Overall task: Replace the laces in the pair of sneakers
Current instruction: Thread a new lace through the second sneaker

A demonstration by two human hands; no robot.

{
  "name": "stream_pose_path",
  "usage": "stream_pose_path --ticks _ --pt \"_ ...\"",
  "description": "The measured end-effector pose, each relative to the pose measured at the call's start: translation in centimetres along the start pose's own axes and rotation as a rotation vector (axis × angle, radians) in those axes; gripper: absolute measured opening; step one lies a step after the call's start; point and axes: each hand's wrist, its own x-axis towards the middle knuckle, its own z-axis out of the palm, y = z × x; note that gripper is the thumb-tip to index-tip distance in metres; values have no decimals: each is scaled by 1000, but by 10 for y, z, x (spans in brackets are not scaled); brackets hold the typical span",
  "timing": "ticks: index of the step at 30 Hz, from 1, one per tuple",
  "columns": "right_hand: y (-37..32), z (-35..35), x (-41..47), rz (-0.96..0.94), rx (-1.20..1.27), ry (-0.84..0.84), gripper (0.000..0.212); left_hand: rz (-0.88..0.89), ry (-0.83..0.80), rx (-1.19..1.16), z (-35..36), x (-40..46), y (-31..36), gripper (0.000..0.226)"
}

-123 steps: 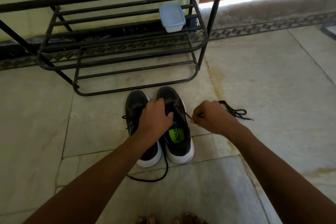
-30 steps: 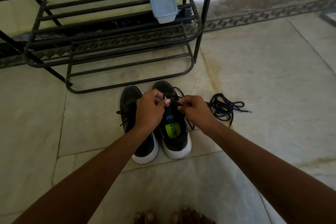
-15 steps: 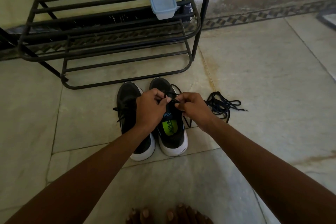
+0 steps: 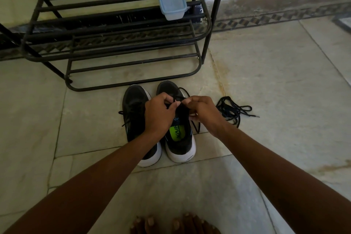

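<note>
Two black sneakers with white soles stand side by side on the floor. The left sneaker (image 4: 133, 108) keeps its lace, partly hidden by my left forearm. The right sneaker (image 4: 180, 138) shows a green insole. My left hand (image 4: 159, 116) and my right hand (image 4: 203, 112) meet over the right sneaker's tongue, and each pinches the black lace (image 4: 179, 99) threaded there. A bit of that lace hangs down the shoe's right side. A loose black lace (image 4: 234, 111) lies in a tangle on the floor just right of my right hand.
A black metal shoe rack (image 4: 121, 43) stands directly behind the sneakers, with a pale blue lidded plastic box (image 4: 172, 4) on its shelf. Stone floor tiles (image 4: 275, 81) spread to the right. My toes (image 4: 174, 224) show at the bottom edge.
Since four seconds ago my right hand has come in from the right to join the left over the right sneaker. The loose lace now lies bundled on the floor. Over the last second both hands stay put.
</note>
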Motion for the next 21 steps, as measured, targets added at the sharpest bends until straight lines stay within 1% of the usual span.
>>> stream_pose_path --ticks 3,6,11,13,15,17,19,21 --pt "0 0 3 -29 -81 10 23 -35 -37 -54 0 4 -2 11" --pt "0 1 8 -60 -189 38 18 -60 -59 -82 -1 8 -1 13" --pt "-3 7 10 -78 -302 125 15 -99 -136 -130 -8 15 -2 17" --pt "-5 10 10 -119 -386 138 18 -95 -165 -95 -13 16 0 17" --pt "-4 11 8 -156 -428 154 21 -81 -159 -33 -18 12 2 21" --pt "-3 11 5 -190 -455 171 18 -68 -150 21 -23 8 -1 25" --pt "-4 13 -3 -298 -474 249 17 -58 -167 58 -27 2 -5 23" --pt "-10 14 -13 -487 -367 358 14 -44 -179 67 -28 -1 -7 22"
